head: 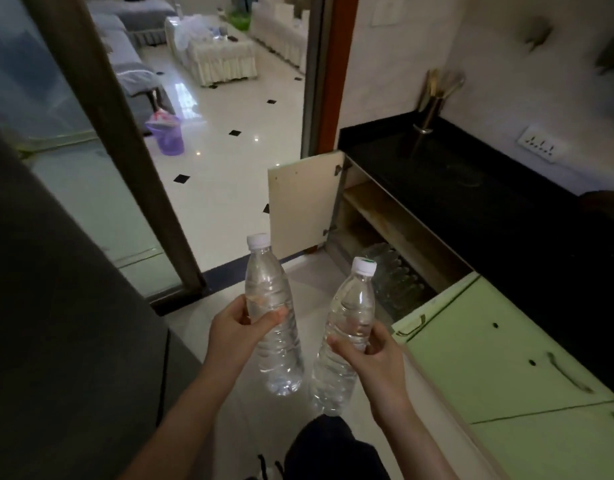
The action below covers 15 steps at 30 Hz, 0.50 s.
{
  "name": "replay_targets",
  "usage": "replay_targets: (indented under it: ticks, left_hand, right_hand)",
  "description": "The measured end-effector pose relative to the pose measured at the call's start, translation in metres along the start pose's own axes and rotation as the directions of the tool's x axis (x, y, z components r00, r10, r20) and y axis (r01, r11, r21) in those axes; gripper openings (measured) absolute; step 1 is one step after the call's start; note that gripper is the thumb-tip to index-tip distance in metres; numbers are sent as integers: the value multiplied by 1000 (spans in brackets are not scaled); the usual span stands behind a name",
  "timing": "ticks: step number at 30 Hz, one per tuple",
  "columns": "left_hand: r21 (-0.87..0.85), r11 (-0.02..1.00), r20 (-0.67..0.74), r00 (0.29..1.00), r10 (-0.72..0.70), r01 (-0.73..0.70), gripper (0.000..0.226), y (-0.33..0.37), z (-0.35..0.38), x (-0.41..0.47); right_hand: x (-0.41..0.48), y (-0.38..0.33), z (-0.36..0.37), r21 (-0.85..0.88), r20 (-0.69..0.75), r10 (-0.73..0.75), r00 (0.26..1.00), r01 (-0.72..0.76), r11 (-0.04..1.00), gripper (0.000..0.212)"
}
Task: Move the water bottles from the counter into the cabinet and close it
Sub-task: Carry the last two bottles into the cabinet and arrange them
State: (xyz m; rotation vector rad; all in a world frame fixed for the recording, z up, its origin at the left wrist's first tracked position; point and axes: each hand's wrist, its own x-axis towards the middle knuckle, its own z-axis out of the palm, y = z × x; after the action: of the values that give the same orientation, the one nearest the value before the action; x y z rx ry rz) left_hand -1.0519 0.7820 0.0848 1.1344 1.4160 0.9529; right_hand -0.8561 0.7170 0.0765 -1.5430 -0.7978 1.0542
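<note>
While both hands are full, the stock reads as follows.

Left bottle (271, 313): clear plastic, ribbed body, white cap, no label seen; filled with clear water nearly to the shoulder; held in the air above the floor, cap tipped away from the person.
Right bottle (347, 337): same make and fill; white cap with a small green mark on top; held in the air beside the first, the two not touching, leaning slightly right.
Left hand (238, 332): wrapped around the middle of the left bottle, thumb across its front.
Right hand (373, 351): wrapped around the middle of the right bottle, fingers curled over the far side.
Cabinet (385, 233): under the counter, ahead and right of the bottles; one shelf inside; more clear bottles lying in a row on its bottom level.
Door (304, 206): cream inner face, swung wide open to the left.
Counter (472, 188): black, glossy; a metal holder (433, 102) with utensils at its far end.
Drawers (506, 355): pale green fronts with metal handles, just right of the hands.
Floor (236, 168): white tile with small black diamonds.
</note>
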Motion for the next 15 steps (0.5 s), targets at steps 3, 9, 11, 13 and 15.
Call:
replay_targets:
  ticks: [3, 9, 11, 13, 15]
  left_hand:
    - [35, 999, 74, 997, -38, 35, 21, 0, 15, 54]
    - [110, 987, 133, 982, -133, 118, 20, 6, 59, 169]
    - [137, 982, 155, 977, -149, 128, 22, 19, 75, 208]
    - [151, 981, 195, 970, -147, 118, 21, 37, 90, 246]
    - [158, 982, 237, 961, -140, 104, 22, 55, 105, 285]
  right_hand:
    - [45, 7, 8, 4, -75, 41, 996, -41, 999, 33]
    - [167, 10, 15, 54, -158, 139, 978, -132, 990, 31]
    - [209, 3, 15, 71, -163, 162, 973, -152, 986, 32]
    - [245, -6, 14, 88, -179, 172, 969, -158, 984, 31]
    - [280, -16, 12, 127, -203, 180, 962, -156, 979, 32]
